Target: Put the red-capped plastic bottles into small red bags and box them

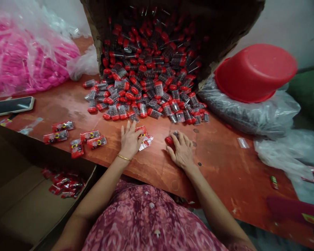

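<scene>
My left hand point(129, 141) lies on the table with its fingers stretched and apart. Its thumb touches a small red printed plastic packet point(146, 142) with a clear end; part of the packet is hidden by the hand. To the right, my right hand point(182, 150) curls its fingers over a small clear container with a red cap point(169, 140), resting on the table. Ahead of both hands spills a large heap of the same red-capped containers point(143, 90), with dark contents. Several filled red packets point(90, 136) lie left of my left hand.
The heap comes out of a tipped cardboard box point(225, 31). At lower left, an open carton point(18, 209) holds more red packets. A phone point(12, 106) and a bag of pink pieces point(28, 59) are at left. A red tub point(256, 73) sits on a plastic bag at right.
</scene>
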{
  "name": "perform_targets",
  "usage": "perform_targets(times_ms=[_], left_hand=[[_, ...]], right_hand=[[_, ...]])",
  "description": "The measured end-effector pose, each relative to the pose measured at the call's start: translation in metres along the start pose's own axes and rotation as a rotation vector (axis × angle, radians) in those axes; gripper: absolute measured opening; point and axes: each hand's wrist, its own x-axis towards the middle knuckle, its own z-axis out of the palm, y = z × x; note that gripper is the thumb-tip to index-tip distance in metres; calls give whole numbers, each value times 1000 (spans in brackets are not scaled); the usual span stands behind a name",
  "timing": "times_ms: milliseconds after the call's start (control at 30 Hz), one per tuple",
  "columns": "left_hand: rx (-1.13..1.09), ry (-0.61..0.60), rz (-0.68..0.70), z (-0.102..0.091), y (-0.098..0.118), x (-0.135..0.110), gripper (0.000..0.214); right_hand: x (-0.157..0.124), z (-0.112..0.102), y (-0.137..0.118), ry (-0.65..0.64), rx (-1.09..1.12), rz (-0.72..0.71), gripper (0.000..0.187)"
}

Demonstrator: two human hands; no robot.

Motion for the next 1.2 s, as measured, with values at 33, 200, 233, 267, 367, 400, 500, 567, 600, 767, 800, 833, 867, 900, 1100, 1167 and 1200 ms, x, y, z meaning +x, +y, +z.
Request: perform_targets(times_ms=[33, 200, 233, 267, 367, 400, 500, 567, 600, 767, 800, 833, 867, 900, 1100, 1167, 1200], left_hand=[[73, -33, 12, 2, -3, 3, 22], [10, 4, -2, 12, -15, 2, 15], [-26, 31, 1, 14, -16, 0, 15], [-62, 59, 4, 16, -15, -2, 15], [-127, 149, 17, 15, -10, -9, 15], [-129, 174, 19, 12, -6, -10, 16], [-118, 213, 40, 3, 8, -16, 18], [-126, 213, 63, -2, 17, -19, 17], [-139, 208, 73, -4, 21, -21, 16], [-390, 219, -33, -6, 27, -27, 23], [-495, 217, -101, -5, 26, -27, 28], [-606, 194, -181, -4, 25, -27, 32], [-712, 145, -266, -2, 24, -27, 34], [-802, 77, -348, -1, 24, -26, 33], [-1069, -72, -568, 2, 30, -23, 36], [-1117, -61, -593, 0, 32, -22, 38], [-1131, -54, -607, -1, 33, -21, 38]], right_hand=[[-2, 1, -1, 25, 16, 7, 52], [-5, -2, -10, 145, 124, 16, 41], [-3, -6, -14, 159, 153, 21, 38], [-1, -9, -19, 172, 187, 25, 35], [7, -19, -38, 205, 349, 35, 28], [9, -20, -45, 205, 435, 45, 28], [18, -20, -70, 125, 791, 167, 30], [24, -17, -86, 27, 1037, 289, 35], [27, -16, -93, -7, 1145, 338, 36], [36, -16, -110, 15, 1432, 486, 30], [36, -16, -109, 24, 1443, 512, 30], [35, -17, -109, 34, 1443, 531, 30], [34, -17, -108, 43, 1440, 538, 31], [33, -17, -107, 53, 1432, 535, 32], [26, -17, -106, 90, 1257, 432, 38], [26, -22, -94, 61, 1145, 305, 36], [26, -26, -84, 54, 1060, 216, 33]])
